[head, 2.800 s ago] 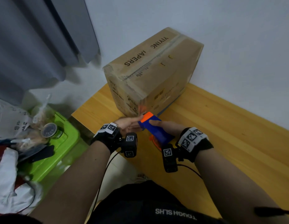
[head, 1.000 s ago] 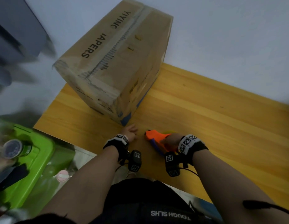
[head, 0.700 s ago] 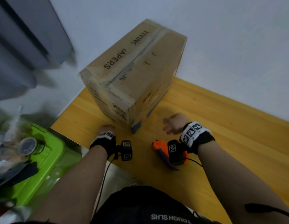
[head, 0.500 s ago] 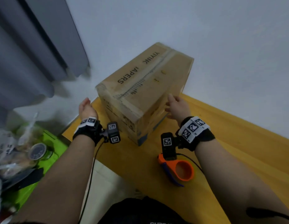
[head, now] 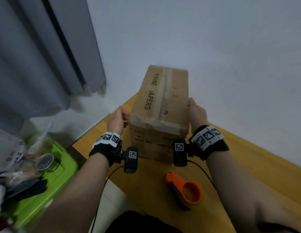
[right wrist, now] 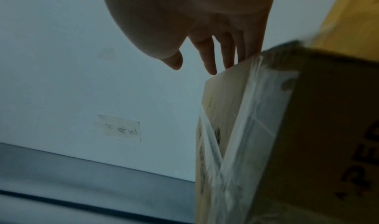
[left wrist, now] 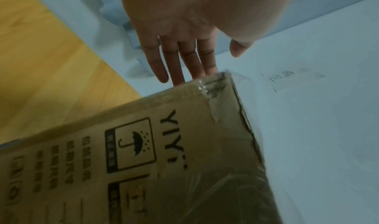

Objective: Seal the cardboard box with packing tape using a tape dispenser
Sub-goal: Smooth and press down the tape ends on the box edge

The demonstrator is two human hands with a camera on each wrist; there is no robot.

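Observation:
A brown cardboard box point(head: 161, 105) stands on the wooden table point(head: 250, 172), clear tape running along its top seam and over the near end. My left hand point(head: 116, 119) lies flat against the box's left side, fingers straight. My right hand point(head: 196, 113) presses the right side the same way. In the left wrist view the straight fingers point(left wrist: 178, 65) touch the box point(left wrist: 143, 146) at its upper edge. The right wrist view shows the fingers point(right wrist: 229, 55) straight along the box point(right wrist: 307, 130). The orange and blue tape dispenser point(head: 188, 190) lies on the table in front of the box, held by neither hand.
A green plastic bin point(head: 50, 185) with a jar point(head: 44, 163) and bags on it sits left of the table, below its edge. A grey curtain point(head: 37, 56) hangs at the left. The white wall point(head: 213, 39) stands close behind the box.
My right hand put the tape dispenser down on the table and let go. Both hands moved up to the box's sides, and the box has turned end-on to me.

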